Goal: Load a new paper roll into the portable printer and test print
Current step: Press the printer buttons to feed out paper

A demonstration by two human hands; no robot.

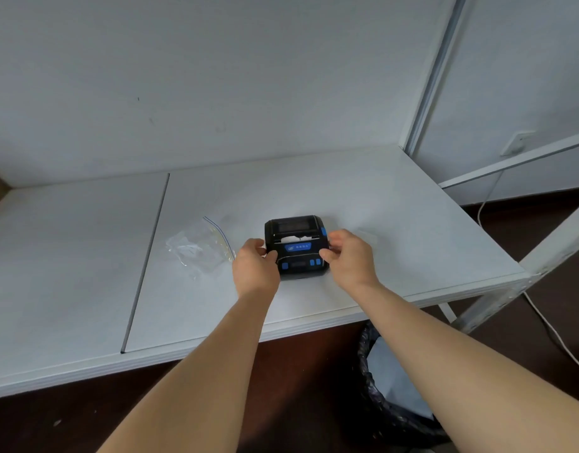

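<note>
Head view: printer (296,245) sat on desk (412,230) between left grip (255,266) and right grip (348,256), both clamped on its sides.

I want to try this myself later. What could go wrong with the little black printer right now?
The ragged white paper edge sticking out of the black and blue portable printer could jam or tear if it is crooked. The left hand and right hand grip only its sides, so it might slide on the smooth white table.
</note>
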